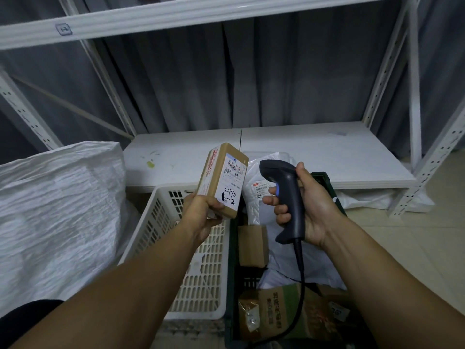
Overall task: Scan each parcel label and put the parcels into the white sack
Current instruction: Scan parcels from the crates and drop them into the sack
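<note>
Hands [204, 212] [310, 210] hold box [221, 181], scanner [288, 195] above baskets [151, 222] [232, 285] beside sack [57, 210].

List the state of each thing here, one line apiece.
Brown cardboard parcel with white label: held up, label facing the camera.
Left hand: grips the parcel's lower end.
Dark handheld barcode scanner: gripped, head towards the parcel.
Right hand: curled round the scanner's handle.
Dark green plastic crate: holds more parcels.
</note>
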